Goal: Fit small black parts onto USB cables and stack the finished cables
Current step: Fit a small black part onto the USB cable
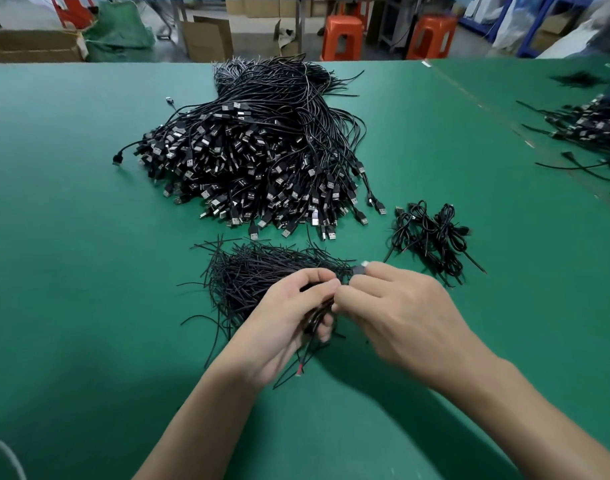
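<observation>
Logged green table (89, 237) filling most of view, far right part cut off by frame. Noted large heap of USB cables (255, 161) at table centre, plugs fanned toward near side, lower layers hidden. Saw left hand (286, 323) with fingers curled round a bunched cable (317, 317), loose end trailing onto table below palm. Saw right hand (400, 313) pinching same cable, fingertips hidden behind its own back. Recorded pile of thin black strands (255, 271) between heap and hands, near part hidden by hands; could not tell what kind of part. Found second heap (594, 129) at right edge, blurred and cut off. Spotted cardboard boxes (206, 39) beyond table; contents not visible. Noted small stack of coiled cables (431, 237) lying right of hands, too tangled to count. Made out USB plug (360, 269) poking above right thumb, blurred.
</observation>
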Action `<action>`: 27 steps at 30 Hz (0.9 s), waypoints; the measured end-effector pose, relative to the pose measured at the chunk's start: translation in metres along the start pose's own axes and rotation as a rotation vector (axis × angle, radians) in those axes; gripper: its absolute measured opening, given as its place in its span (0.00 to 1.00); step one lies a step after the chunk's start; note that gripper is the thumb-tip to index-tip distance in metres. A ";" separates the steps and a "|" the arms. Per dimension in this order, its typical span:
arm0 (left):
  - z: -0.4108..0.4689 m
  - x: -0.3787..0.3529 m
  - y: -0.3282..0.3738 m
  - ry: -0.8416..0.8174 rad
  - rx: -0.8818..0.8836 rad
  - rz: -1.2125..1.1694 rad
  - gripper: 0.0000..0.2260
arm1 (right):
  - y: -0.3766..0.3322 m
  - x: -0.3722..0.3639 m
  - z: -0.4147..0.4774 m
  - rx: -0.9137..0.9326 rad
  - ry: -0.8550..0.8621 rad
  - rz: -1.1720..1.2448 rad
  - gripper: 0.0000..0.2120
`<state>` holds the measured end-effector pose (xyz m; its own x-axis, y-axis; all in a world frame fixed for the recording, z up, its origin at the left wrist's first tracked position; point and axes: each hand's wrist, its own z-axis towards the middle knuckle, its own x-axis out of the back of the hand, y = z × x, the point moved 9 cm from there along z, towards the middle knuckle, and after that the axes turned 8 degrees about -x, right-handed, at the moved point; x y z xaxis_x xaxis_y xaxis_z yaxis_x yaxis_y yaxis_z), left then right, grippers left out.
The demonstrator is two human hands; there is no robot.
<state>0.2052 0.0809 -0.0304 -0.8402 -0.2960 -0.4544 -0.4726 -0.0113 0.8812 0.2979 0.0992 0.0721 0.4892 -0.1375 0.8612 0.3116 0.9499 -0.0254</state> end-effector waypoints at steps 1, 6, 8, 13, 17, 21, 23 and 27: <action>0.001 0.001 0.003 0.013 -0.027 0.016 0.18 | 0.004 0.001 0.002 -0.045 -0.003 0.034 0.08; 0.007 0.015 0.033 0.202 -0.293 0.370 0.13 | 0.046 -0.027 -0.017 -0.674 -0.201 0.570 0.18; 0.011 0.011 0.041 0.235 -0.357 0.468 0.10 | 0.049 -0.034 -0.022 -0.792 -0.196 0.731 0.18; 0.027 0.002 0.051 0.237 -0.397 0.644 0.02 | 0.070 -0.044 -0.024 -0.964 -0.163 0.860 0.03; 0.049 -0.004 0.062 0.123 -0.433 1.086 0.07 | 0.113 -0.040 -0.022 -1.045 -0.090 0.769 0.02; 0.088 0.015 0.075 0.207 -0.426 1.431 0.11 | 0.176 -0.022 -0.010 -1.068 -0.062 0.384 0.03; 0.112 0.024 0.080 0.239 -0.405 1.507 0.15 | 0.202 -0.014 -0.007 -1.102 -0.135 0.136 0.14; 0.154 0.040 0.081 0.267 -0.305 1.592 0.18 | 0.208 -0.012 -0.003 -1.059 -0.280 -0.197 0.24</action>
<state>0.0921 0.2147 0.0025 -0.3172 -0.3395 0.8855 0.8645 0.2805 0.4172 0.3598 0.2976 0.0549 0.1955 -0.0646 0.9786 0.9667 0.1807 -0.1812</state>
